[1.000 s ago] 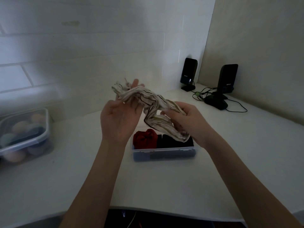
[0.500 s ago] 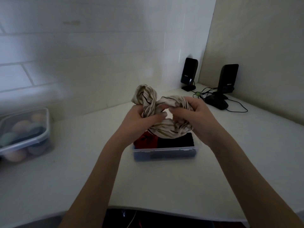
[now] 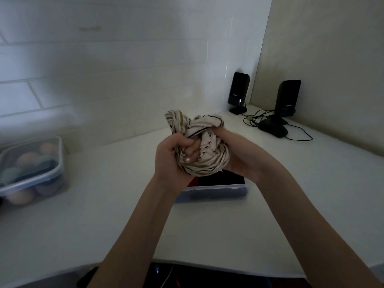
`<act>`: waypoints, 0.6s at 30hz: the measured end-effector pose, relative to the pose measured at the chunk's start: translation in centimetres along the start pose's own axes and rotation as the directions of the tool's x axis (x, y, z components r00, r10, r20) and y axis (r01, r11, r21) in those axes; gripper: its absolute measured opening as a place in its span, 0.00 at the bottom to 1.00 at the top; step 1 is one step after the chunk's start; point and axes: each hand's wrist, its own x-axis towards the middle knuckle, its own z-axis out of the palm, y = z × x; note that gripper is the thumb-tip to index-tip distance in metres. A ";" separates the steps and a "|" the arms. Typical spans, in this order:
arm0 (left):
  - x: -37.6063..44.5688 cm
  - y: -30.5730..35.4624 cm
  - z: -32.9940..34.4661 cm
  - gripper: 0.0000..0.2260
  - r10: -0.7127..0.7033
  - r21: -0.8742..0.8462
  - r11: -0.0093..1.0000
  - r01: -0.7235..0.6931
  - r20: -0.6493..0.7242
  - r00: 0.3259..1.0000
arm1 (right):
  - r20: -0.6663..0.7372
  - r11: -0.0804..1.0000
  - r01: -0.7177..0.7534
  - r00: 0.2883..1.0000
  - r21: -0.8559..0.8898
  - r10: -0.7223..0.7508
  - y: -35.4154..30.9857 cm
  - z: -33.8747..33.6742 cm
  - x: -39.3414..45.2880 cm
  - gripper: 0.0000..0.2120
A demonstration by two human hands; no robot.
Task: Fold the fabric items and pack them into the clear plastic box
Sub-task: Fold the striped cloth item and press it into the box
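Note:
A cream fabric item with dark and olive stripes (image 3: 204, 150) is bunched into a ball above the clear plastic box (image 3: 216, 193). My left hand (image 3: 170, 161) grips its left side, fingers curled into the cloth. My right hand (image 3: 239, 154) grips the right side from behind and below. The box sits on the white counter under my hands. It holds a black fabric item (image 3: 222, 179) and a sliver of a red fabric item (image 3: 194, 181), mostly hidden by my left wrist.
A second clear box (image 3: 31, 171) with several pastel rounded items stands at the left edge. Two black speakers (image 3: 239, 90) (image 3: 287, 98) with a black stand and cables (image 3: 274, 127) occupy the back right corner. The counter's front edge runs below my forearms.
The striped fabric was stretched out long between my hands, then gathered. It is now a tighter ball, and both hands have closed in around it and drawn together.

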 end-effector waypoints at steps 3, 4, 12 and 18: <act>0.5 -0.3 0.0 0.05 -0.068 0.116 0.990 0.076 -0.076 0.995 | 0.056 0.998 -0.014 0.998 0.063 0.011 -0.1 -0.2 -0.5 0.20; 0.5 -0.3 -0.1 0.05 -0.083 0.151 0.984 0.095 -0.084 0.993 | 0.053 0.999 0.002 0.999 0.040 -0.004 0.0 -0.4 -0.6 0.19; 0.7 -0.3 -1.1 0.13 0.034 0.460 0.884 0.078 -0.230 0.973 | -0.080 0.993 0.047 0.996 0.110 -0.039 0.2 -1.2 0.2 0.15; 1.0 0.5 -2.5 0.12 0.057 0.329 0.940 0.084 -0.397 0.916 | 0.052 0.907 0.035 0.997 0.420 -0.063 0.8 -2.3 -0.1 0.07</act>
